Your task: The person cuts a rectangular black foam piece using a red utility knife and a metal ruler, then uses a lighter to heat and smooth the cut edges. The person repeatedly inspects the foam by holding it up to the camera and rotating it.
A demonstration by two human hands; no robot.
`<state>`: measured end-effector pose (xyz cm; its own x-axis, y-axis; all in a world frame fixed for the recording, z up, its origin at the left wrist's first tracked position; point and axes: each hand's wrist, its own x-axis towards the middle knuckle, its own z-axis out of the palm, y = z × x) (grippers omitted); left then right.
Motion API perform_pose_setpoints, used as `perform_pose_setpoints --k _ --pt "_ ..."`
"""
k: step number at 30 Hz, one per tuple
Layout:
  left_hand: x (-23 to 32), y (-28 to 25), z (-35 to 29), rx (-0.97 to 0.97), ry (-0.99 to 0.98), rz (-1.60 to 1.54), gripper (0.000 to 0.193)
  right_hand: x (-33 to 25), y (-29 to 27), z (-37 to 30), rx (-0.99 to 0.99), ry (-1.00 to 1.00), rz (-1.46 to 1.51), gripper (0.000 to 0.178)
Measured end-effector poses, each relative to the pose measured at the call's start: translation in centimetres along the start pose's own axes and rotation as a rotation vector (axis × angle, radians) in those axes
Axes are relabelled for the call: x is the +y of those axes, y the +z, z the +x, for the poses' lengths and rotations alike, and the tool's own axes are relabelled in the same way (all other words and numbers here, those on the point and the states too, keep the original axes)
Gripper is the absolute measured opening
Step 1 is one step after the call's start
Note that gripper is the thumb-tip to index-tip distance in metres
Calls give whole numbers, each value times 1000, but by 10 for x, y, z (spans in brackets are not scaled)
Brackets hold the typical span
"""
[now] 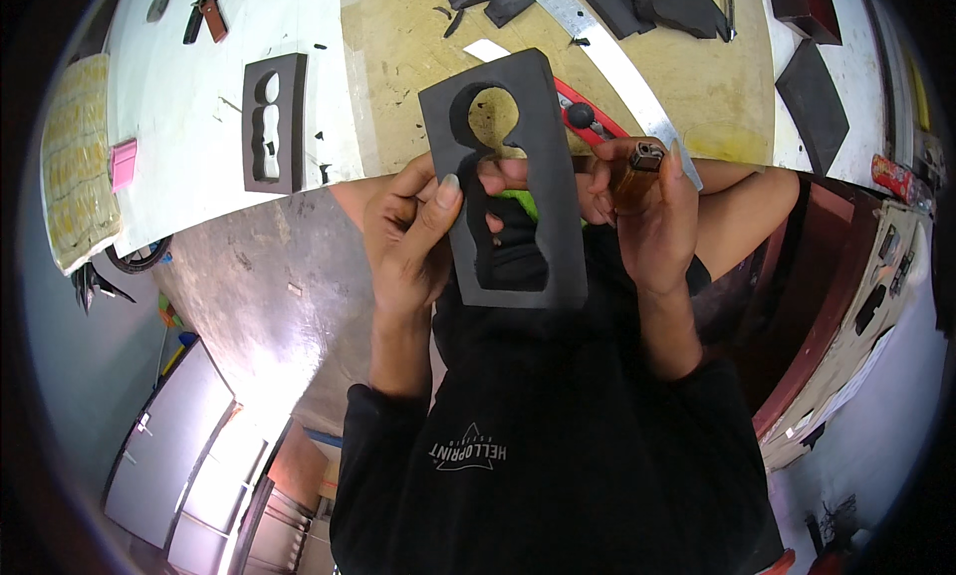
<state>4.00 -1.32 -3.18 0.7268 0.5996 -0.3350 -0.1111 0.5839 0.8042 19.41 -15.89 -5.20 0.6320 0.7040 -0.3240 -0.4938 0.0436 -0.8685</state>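
My left hand (413, 231) grips a thick black foam block (558, 217) by its left edge, thumb on the face and some fingertips showing through the opening. The block is tilted slightly; its cut-out has a round top and a longer wavy-sided lower part. In my right hand (657, 227), close to the block's right side, is a brown lighter (637, 182) with a metal top, held upright between thumb and fingers. Behind the block, a red cutter knife (603, 123) lies on the tan cutting mat (398, 77), partly hidden.
A steel ruler (622, 72) crosses the mat. Black foam scraps (510, 5) and bigger pieces (682, 7) lie along the far side. Another cut-out foam block (290, 127) rests on the white table (209, 107), with keys (213, 19) and a pink item (122, 165) farther left.
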Motion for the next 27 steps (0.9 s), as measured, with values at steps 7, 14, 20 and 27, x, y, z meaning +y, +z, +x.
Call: perform_pose_setpoints --k 7,14,20,27 --pt "-4 15 -3 111 16 151 50 4 5 1 -44 224 183 48" --pt "-15 -1 -5 -39 15 -72 46 18 18 1 23 241 254 43" --pt "-5 6 -4 16 -160 -118 34 26 13 -1 -161 431 387 56" --pt "-6 15 -8 64 -22 112 37 25 25 16 -394 672 746 36"
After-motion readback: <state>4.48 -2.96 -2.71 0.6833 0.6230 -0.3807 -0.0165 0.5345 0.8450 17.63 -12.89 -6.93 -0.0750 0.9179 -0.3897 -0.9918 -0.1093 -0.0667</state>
